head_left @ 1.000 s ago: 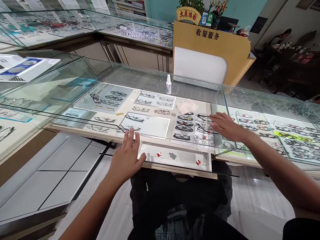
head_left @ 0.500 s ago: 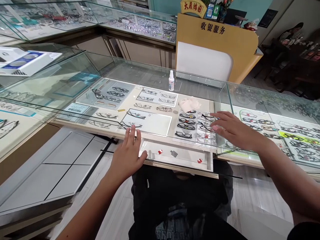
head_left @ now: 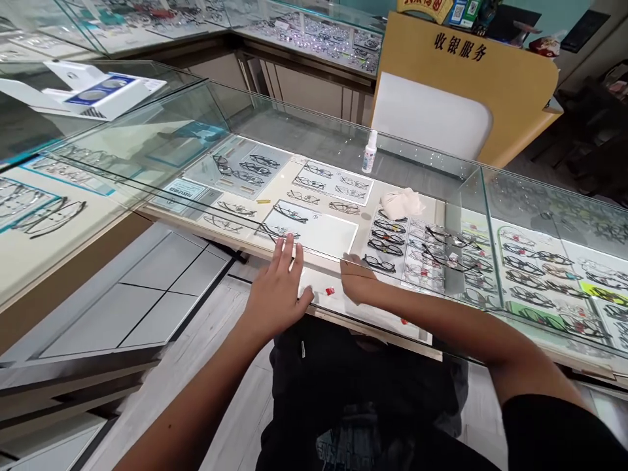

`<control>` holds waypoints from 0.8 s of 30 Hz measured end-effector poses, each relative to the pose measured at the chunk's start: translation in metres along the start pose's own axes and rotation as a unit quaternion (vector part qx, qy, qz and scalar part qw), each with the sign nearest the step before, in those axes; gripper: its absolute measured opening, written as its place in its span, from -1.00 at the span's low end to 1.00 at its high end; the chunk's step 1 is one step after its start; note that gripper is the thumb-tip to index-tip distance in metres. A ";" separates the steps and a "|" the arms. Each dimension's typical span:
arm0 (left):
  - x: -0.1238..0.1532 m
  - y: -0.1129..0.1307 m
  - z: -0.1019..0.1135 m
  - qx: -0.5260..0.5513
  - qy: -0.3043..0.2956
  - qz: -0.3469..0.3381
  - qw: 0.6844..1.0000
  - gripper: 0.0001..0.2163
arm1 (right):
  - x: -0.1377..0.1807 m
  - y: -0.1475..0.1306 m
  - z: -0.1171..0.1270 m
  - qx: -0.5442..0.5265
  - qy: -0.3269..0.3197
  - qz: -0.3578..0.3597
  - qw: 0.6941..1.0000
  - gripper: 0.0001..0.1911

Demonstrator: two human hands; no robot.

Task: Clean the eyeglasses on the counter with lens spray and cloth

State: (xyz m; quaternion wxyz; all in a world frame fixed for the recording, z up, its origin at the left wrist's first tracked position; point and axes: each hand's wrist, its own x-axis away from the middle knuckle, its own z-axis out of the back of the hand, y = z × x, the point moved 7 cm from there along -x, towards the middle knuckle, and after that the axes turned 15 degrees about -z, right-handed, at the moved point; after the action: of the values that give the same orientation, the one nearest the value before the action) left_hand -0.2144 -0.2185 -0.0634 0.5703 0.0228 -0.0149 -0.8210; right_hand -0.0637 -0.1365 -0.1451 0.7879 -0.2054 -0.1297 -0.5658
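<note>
My left hand (head_left: pixel 279 288) lies flat and open on the front edge of the glass showcase (head_left: pixel 343 140), fingers stretched toward a white display tray (head_left: pixel 318 232). My right hand (head_left: pixel 358 281) reaches in under the glass top, its fingers bent down onto the pulled-out lower tray (head_left: pixel 392 317), next to a small red tag (head_left: pixel 330 291). What is under its fingers is hidden. Rows of black eyeglass frames (head_left: pixel 385 239) lie just beyond it.
A small spray bottle (head_left: pixel 369 152) and a crumpled white cloth (head_left: pixel 402 203) sit on the shelf farther back. More frames fill the case to the right (head_left: pixel 540 268). A yellow cashier desk (head_left: pixel 490 85) stands behind. A white box (head_left: pixel 98 95) rests on the left counter.
My right hand left the glass top at the right and moved left and down, under the glass, onto the lower tray. My left hand stayed on the edge. The view shifted left.
</note>
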 end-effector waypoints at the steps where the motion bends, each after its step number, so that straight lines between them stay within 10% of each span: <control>1: 0.000 0.000 0.000 0.003 0.004 0.000 1.000 -0.27 | -0.020 -0.005 -0.002 -0.004 0.019 -0.017 1.000 -0.38; 12: 0.007 -0.004 -0.002 0.021 0.048 -0.015 0.999 -0.28 | -0.188 -0.010 0.020 -0.065 0.165 -0.102 0.979 -0.22; 24: 0.008 -0.006 -0.001 0.051 0.065 -0.017 0.996 -0.21 | -0.223 0.007 0.019 -0.053 0.159 -0.117 0.979 -0.31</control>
State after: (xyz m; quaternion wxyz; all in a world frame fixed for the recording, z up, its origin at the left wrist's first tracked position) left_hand -0.2230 -0.2240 -0.0648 0.5543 0.1055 -0.0193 -0.8254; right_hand -0.1289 0.0613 -0.2268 0.7148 -0.1380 0.0042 -0.6856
